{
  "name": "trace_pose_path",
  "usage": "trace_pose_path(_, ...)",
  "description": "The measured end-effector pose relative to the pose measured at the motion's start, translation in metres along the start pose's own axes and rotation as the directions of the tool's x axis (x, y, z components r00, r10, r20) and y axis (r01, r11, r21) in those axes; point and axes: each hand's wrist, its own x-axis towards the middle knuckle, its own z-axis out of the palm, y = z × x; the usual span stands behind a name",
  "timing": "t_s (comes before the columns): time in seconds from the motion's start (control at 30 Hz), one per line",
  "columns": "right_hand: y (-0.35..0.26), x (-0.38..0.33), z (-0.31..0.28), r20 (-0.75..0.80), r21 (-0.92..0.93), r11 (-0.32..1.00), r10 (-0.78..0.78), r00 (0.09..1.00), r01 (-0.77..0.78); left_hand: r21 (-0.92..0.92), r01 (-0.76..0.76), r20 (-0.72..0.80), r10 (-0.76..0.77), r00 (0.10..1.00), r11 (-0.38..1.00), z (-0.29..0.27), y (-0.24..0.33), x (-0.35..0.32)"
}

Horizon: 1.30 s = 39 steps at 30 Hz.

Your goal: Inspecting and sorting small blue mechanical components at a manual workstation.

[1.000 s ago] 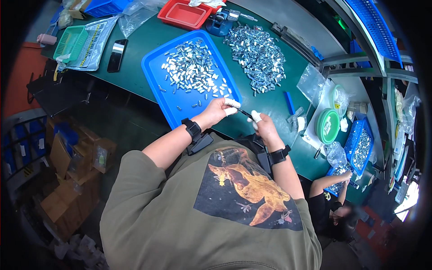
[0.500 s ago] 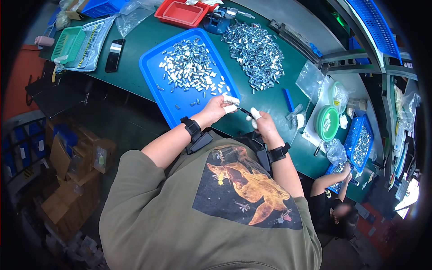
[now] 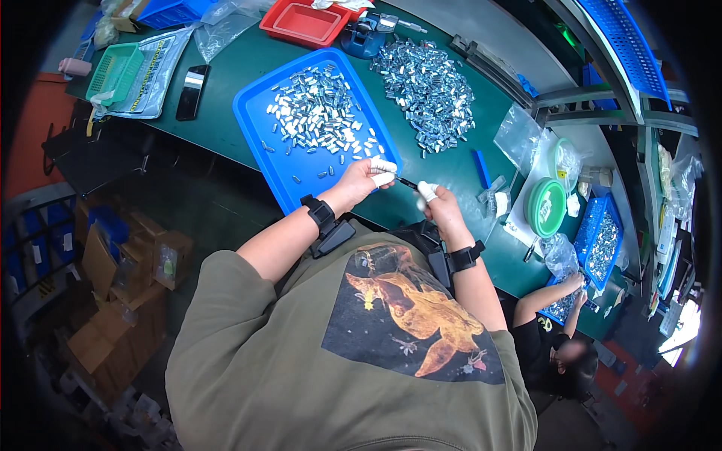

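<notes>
White finger covers are on both my hands. My left hand point(image 3: 364, 181) is closed in a pinch over the near right corner of a blue tray point(image 3: 274, 169); what its fingertips hold is too small to name. A thin black rod-shaped tool point(image 3: 407, 183) spans the gap between my hands, its left end at my left fingertips. My right hand point(image 3: 445, 209) grips the tool's other end, above the table's front edge. Many small shiny metal cylinders point(image 3: 316, 109) lie in the tray. A larger pile of similar metal pieces point(image 3: 427, 94) rests on the green table behind it.
A phone point(image 3: 192, 92) and green basket point(image 3: 118, 73) sit left. Red trays point(image 3: 304, 24) and a blue micrometer stand point(image 3: 362, 39) are behind. To the right are a blue bar point(image 3: 482, 168), green round lids point(image 3: 545, 207) and blue baskets point(image 3: 599, 239), where another person point(image 3: 553, 338) works.
My right fingers have shifted slightly around the tool and are partly blurred. My left hand stays nearly in place. The other person's hands have moved a little.
</notes>
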Motion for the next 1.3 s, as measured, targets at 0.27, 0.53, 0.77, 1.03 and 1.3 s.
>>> trace_pose_path(0.27, 0.001, 0.001, -0.003, -0.001, 0.043, 0.997, 0.058, 0.998, -0.058, 0.009, -0.002, -0.002, 0.002, 1.0, 1.0, 0.0, -0.001, 0.0)
trace_pose_path(0.53, -0.003, -0.002, 0.0, 0.003, 0.01, 1.0, 0.014, 1.0, -0.014, 0.009, -0.009, 0.004, 0.009, 1.0, 1.0, -0.004, -0.004, 0.002)
trace_pose_path(0.77, 0.006, 0.002, 0.004, -0.05, -0.061, 0.982, -0.182, 0.982, 0.179, -0.018, 0.01, 0.006, -0.01, 1.0, 1.0, -0.003, 0.0, 0.002)
trace_pose_path(1.03, 0.003, 0.004, 0.002, -0.035, -0.025, 0.987, -0.159, 0.987, 0.158, -0.017, 0.004, 0.007, -0.004, 1.0, 1.0, -0.002, 0.002, 0.002)
trace_pose_path(1.3, -0.003, 0.002, -0.002, 0.018, -0.079, 0.997, 0.017, 1.0, -0.016, -0.021, -0.011, 0.024, 0.012, 1.0, 1.0, -0.003, 0.0, 0.004)
